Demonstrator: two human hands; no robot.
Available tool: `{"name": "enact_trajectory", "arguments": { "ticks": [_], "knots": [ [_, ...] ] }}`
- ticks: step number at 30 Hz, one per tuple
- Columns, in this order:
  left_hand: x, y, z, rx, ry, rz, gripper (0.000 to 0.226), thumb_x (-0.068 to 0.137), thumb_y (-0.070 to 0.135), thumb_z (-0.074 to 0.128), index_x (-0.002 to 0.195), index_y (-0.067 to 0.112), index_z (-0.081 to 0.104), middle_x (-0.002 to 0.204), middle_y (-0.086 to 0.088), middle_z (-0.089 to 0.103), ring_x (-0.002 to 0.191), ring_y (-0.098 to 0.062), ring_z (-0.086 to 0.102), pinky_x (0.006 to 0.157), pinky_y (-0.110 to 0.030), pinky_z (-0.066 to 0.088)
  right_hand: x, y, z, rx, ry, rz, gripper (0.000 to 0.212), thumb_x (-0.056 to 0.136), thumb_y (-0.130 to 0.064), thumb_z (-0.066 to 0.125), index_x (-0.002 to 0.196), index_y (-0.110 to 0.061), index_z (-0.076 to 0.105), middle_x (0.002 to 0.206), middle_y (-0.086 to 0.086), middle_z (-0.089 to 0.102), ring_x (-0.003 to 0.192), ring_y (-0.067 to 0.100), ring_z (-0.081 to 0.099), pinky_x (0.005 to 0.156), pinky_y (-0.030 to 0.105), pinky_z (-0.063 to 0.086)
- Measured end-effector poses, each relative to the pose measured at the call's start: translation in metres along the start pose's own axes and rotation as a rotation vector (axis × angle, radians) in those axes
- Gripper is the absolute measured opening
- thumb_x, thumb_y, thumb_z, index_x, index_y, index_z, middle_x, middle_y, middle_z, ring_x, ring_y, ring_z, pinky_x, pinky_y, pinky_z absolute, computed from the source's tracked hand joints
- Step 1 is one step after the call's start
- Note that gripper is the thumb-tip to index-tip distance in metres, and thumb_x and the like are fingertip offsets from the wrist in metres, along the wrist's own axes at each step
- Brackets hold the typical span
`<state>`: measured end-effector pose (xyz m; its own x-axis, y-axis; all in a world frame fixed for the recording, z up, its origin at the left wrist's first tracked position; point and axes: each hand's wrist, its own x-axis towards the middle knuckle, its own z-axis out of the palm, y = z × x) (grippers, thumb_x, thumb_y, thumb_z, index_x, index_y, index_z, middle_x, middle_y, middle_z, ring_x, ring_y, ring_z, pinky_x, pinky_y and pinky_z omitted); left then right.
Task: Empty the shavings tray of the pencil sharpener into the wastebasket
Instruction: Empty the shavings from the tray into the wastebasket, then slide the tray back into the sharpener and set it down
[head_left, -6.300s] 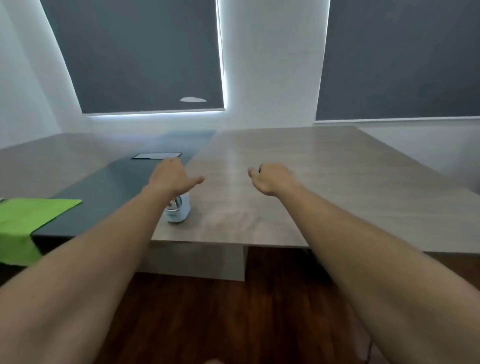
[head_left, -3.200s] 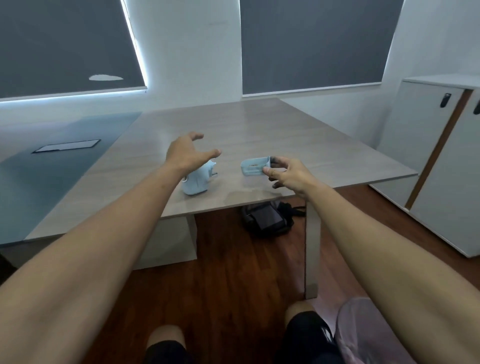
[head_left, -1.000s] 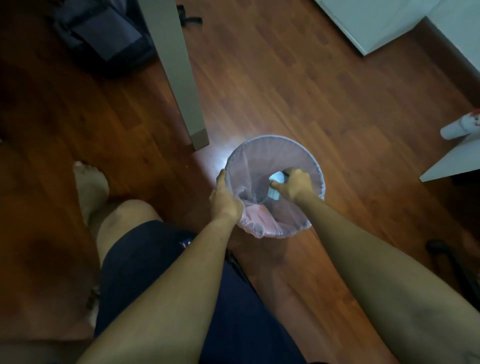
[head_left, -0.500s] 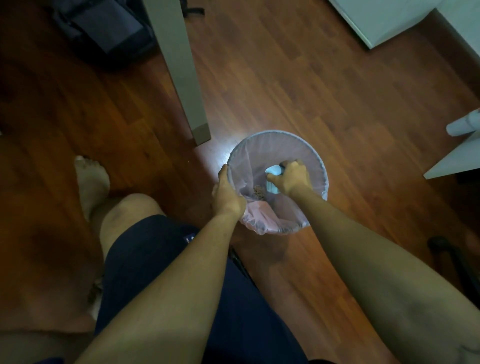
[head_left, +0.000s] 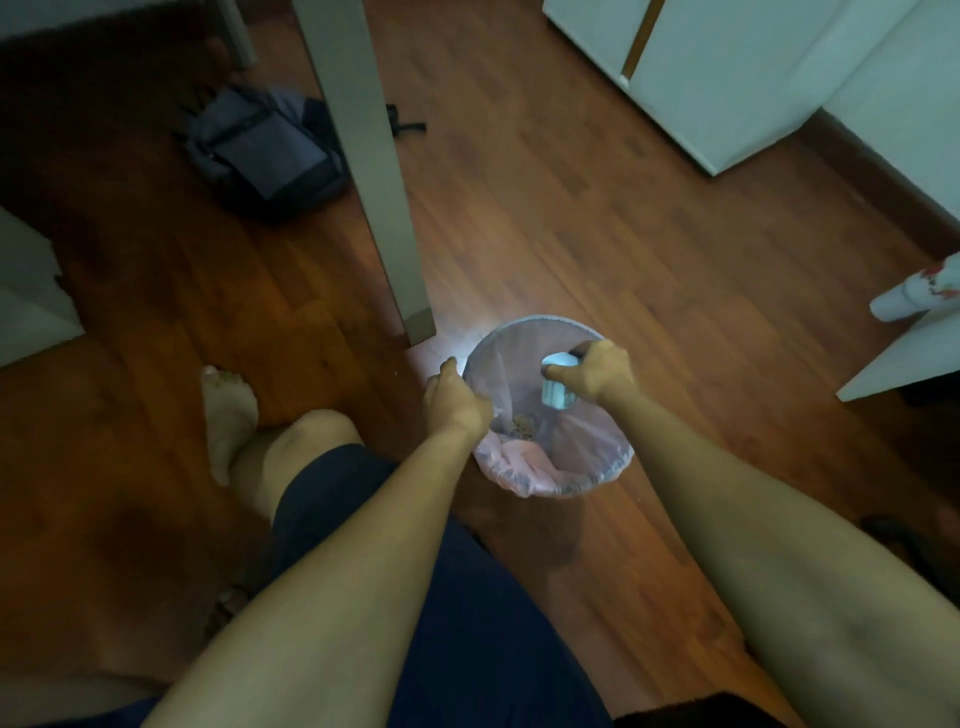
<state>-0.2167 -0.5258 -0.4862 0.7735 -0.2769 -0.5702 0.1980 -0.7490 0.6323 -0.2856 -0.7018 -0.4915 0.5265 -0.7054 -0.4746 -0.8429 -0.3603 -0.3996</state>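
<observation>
A round wastebasket (head_left: 597, 470) lined with a pale pink bag stands on the wooden floor beside a table leg. My right hand (head_left: 597, 374) holds the light blue shavings tray (head_left: 557, 387) over the basket's opening, tipped on its side. A small heap of brown shavings (head_left: 522, 427) lies inside the bag below the tray. My left hand (head_left: 454, 402) grips the basket's left rim. The pencil sharpener itself is out of view.
A grey table leg (head_left: 374, 171) rises just beyond the basket. A dark bag (head_left: 260, 150) lies on the floor behind it. White cabinets (head_left: 727, 67) stand at the back right, a white shelf edge (head_left: 904, 358) at the right. My knee (head_left: 311, 441) is left of the basket.
The head has lifted a little, so the view takes in more floor. My right hand has raised the tray slightly over the basket, and shavings now lie in the bag.
</observation>
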Motion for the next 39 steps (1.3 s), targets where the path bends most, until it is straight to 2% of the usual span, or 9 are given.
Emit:
{"name": "enact_trajectory", "arguments": {
  "ticks": [2, 9, 17, 21, 25, 29, 32, 35, 39],
  "knots": [
    [-0.007, 0.014, -0.016, 0.011, -0.003, 0.059, 0.065, 0.088, 0.022, 0.063, 0.149, 0.014, 0.039, 0.147, -0.013, 0.049, 0.133, -0.033, 0.049, 0.106, -0.037, 0.042, -0.012, -0.012, -0.021, 0.069, 0.008, -0.008, 0.047, 0.076, -0.039, 0.076, 0.104, -0.002, 0.076, 0.100, 0.018, 0.074, 0.094, 0.031, 0.069, 0.084, 0.042, 0.056],
    [-0.048, 0.060, -0.092, -0.059, 0.134, 0.290, 0.054, 0.088, 0.025, 0.062, 0.139, 0.011, 0.052, 0.139, -0.011, 0.059, 0.130, -0.029, 0.053, 0.108, -0.035, 0.042, -0.058, -0.064, -0.081, 0.608, -0.096, 0.004, 0.048, 0.068, -0.039, 0.084, 0.095, -0.001, 0.073, 0.091, 0.013, 0.067, 0.079, 0.021, 0.065, 0.063, 0.033, 0.059],
    [-0.107, 0.081, -0.211, -0.097, 0.358, 0.422, 0.042, 0.090, 0.029, 0.063, 0.130, 0.015, 0.061, 0.125, -0.004, 0.068, 0.119, -0.022, 0.060, 0.101, -0.032, 0.047, -0.131, -0.154, -0.129, 0.989, -0.349, -0.214, 0.040, 0.081, -0.030, 0.076, 0.111, -0.005, 0.066, 0.096, 0.009, 0.065, 0.075, 0.019, 0.065, 0.072, 0.032, 0.056],
    [-0.144, 0.081, -0.283, -0.164, 0.453, 0.466, 0.033, 0.087, 0.032, 0.065, 0.117, 0.018, 0.069, 0.111, -0.003, 0.074, 0.112, -0.022, 0.064, 0.098, -0.037, 0.052, -0.173, -0.212, -0.147, 1.066, -0.451, -0.344, 0.022, 0.083, -0.028, 0.073, 0.093, -0.010, 0.067, 0.088, 0.008, 0.066, 0.069, 0.018, 0.069, 0.070, 0.031, 0.058],
    [-0.172, 0.072, -0.358, -0.208, 0.554, 0.478, 0.026, 0.083, 0.036, 0.066, 0.104, 0.023, 0.071, 0.102, -0.003, 0.074, 0.097, -0.023, 0.071, 0.081, -0.045, 0.060, -0.214, -0.270, -0.159, 1.096, -0.554, -0.473, 0.054, 0.052, -0.035, 0.091, 0.094, -0.010, 0.066, 0.083, 0.007, 0.068, 0.070, 0.020, 0.073, 0.063, 0.029, 0.060],
    [-0.197, 0.056, -0.420, -0.254, 0.632, 0.452, 0.028, 0.084, 0.029, 0.065, 0.110, 0.018, 0.067, 0.106, -0.007, 0.071, 0.090, -0.027, 0.072, 0.069, -0.048, 0.062, -0.244, -0.319, -0.154, 1.120, -0.634, -0.564, 0.023, 0.082, -0.022, 0.073, 0.099, -0.009, 0.064, 0.094, 0.010, 0.068, 0.081, 0.021, 0.070, 0.066, 0.029, 0.059],
    [-0.208, 0.041, -0.460, -0.271, 0.739, 0.426, 0.033, 0.083, 0.029, 0.066, 0.113, 0.017, 0.068, 0.103, -0.004, 0.070, 0.089, -0.026, 0.070, 0.077, -0.043, 0.061, -0.260, -0.351, -0.143, 1.061, -0.673, -0.625, 0.038, 0.068, -0.024, 0.082, 0.100, -0.013, 0.064, 0.092, 0.008, 0.073, 0.082, 0.019, 0.073, 0.075, 0.030, 0.059],
    [-0.209, 0.025, -0.493, -0.253, 0.860, 0.388, 0.037, 0.077, 0.036, 0.069, 0.110, 0.022, 0.069, 0.092, 0.004, 0.066, 0.098, -0.023, 0.068, 0.088, -0.036, 0.056, -0.270, -0.379, -0.130, 1.024, -0.702, -0.677, 0.022, 0.084, -0.015, 0.071, 0.105, -0.014, 0.063, 0.098, 0.011, 0.072, 0.087, 0.024, 0.071, 0.079, 0.032, 0.061],
    [-0.206, 0.017, -0.522, -0.219, 0.963, 0.346, 0.043, 0.076, 0.035, 0.073, 0.115, 0.018, 0.064, 0.109, -0.001, 0.069, 0.102, -0.021, 0.065, 0.078, -0.024, 0.042, -0.275, -0.407, -0.117, 1.034, -0.668, -0.693, 0.020, 0.086, -0.006, 0.068, 0.105, -0.010, 0.063, 0.099, 0.017, 0.070, 0.079, 0.028, 0.073, 0.073, 0.031, 0.063]
  ]
}}
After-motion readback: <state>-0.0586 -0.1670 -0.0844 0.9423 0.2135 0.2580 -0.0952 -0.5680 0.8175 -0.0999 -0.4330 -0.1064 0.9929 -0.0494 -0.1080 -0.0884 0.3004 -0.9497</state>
